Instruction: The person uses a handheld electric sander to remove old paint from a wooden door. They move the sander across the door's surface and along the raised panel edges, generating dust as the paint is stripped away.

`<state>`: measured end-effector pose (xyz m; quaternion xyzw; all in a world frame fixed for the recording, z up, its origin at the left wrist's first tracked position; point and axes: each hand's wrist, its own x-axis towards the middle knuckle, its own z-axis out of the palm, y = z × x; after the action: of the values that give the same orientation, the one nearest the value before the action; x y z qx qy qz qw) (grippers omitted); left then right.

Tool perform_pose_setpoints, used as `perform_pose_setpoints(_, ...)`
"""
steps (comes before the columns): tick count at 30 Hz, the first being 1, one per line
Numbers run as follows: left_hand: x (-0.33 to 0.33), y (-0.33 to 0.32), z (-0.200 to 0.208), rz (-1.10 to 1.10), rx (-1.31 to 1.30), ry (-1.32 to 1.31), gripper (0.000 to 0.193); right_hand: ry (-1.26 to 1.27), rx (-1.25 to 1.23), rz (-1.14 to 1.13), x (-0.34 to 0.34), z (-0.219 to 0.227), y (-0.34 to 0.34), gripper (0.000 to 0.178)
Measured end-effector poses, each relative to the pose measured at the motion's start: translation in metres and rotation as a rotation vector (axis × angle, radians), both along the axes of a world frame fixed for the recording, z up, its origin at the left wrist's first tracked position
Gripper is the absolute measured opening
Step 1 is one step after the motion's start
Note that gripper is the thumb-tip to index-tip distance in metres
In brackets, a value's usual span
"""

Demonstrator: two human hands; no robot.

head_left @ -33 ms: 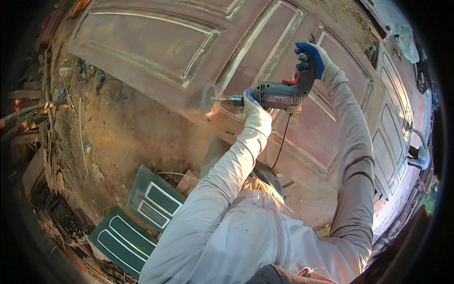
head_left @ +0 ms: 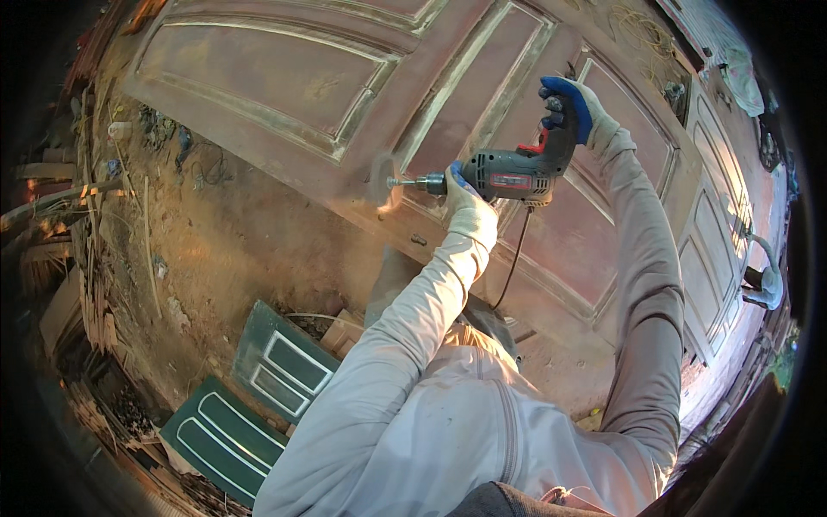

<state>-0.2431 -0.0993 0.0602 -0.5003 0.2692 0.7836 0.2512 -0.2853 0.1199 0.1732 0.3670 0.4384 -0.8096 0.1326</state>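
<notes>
A dark grey corded power drill (head_left: pixel 510 175) with red accents is held level over a large brown panelled wooden door (head_left: pixel 258 77). My right hand (head_left: pixel 589 112), in a white and blue glove, is closed around its rear handle. Just behind the metal chuck, my gloved left hand (head_left: pixel 470 211) wraps the front of the body. A round attachment (head_left: pixel 382 183), blurred by motion, sits at the drill's tip by the door's near edge. Whether it touches the wood I cannot tell. The power cord (head_left: pixel 515 257) hangs from the drill toward my legs.
Two dark green panels (head_left: pixel 284 360) with white trim lie at the lower left. Wood scraps (head_left: pixel 90 302) pile along the left. More panelled doors (head_left: pixel 713 233) stand at the right, with another person (head_left: pixel 764 284) beside them. A coiled cable (head_left: pixel 642 30) lies at the far right.
The drill and both my hands have shifted very slightly to the right. My grip is the same.
</notes>
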Motion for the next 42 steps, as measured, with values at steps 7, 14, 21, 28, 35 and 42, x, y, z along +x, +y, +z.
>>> perform_pose_setpoints(7,-0.017,0.025,-0.005,-0.057,0.172,0.152,0.034,0.095,0.034,-0.159,0.025,0.013,0.022,0.021)
perform_pose_setpoints(14,-0.034,0.023,-0.029,-0.135,0.424,0.332,0.021,0.23,0.184,-0.219,0.051,0.039,-0.006,0.021)
perform_pose_setpoints(21,-0.017,-0.018,-0.003,-0.185,0.374,0.159,0.018,0.223,0.191,-0.302,0.07,0.058,-0.051,0.016)
perform_pose_setpoints(28,-0.081,0.037,-0.02,-0.361,0.54,0.185,0.025,0.228,0.291,-0.445,0.038,0.069,-0.027,0.019)
perform_pose_setpoints(35,-0.042,-0.025,-0.01,-0.299,0.576,0.02,0.028,0.05,0.311,-0.412,0.04,0.083,-0.068,0.018)
perform_pose_setpoints(42,-0.073,-0.005,0.004,-0.354,0.487,0.072,0.022,0.091,0.393,-0.451,0.027,0.089,-0.07,0.021)
